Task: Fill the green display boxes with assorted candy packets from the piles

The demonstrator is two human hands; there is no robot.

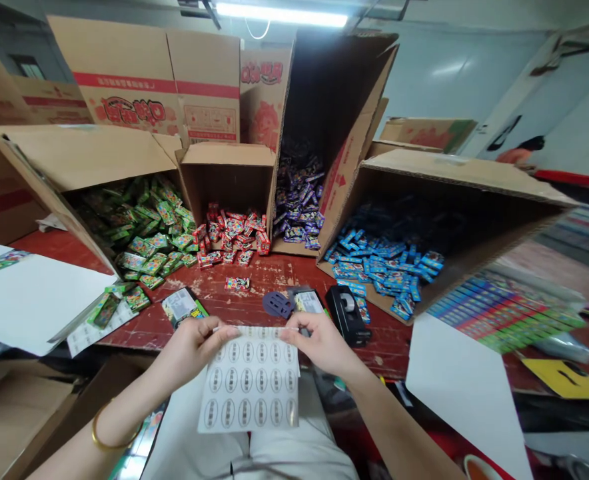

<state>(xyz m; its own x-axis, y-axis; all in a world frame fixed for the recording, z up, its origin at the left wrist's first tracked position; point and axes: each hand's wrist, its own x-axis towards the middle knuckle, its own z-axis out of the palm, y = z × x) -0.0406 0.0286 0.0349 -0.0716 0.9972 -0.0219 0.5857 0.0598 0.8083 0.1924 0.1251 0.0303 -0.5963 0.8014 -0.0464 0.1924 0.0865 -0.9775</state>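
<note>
A sheet of clear oval stickers (pixel 252 383) with dark printing hangs over my lap. My left hand (pixel 202 340) pinches its upper left edge between thumb and fingers. At the upper right edge my right hand (pixel 319 339) grips it the same way. Just beyond the sheet on the red table lie a small printed packet (pixel 178 305), a purple oval piece (pixel 277 304) and a black tape dispenser (pixel 347 315). A single red packet (pixel 237 284) rests farther back.
Tipped cartons spill green packets (pixel 147 247), red packets (pixel 232 230), purple packets (pixel 299 207) and blue packets (pixel 384 260) onto the red table (pixel 199 283). White boards (pixel 39 300) jut over the left edge, another white board (pixel 467 387) on the right. Colourful printed cards (pixel 504 307) are stacked right.
</note>
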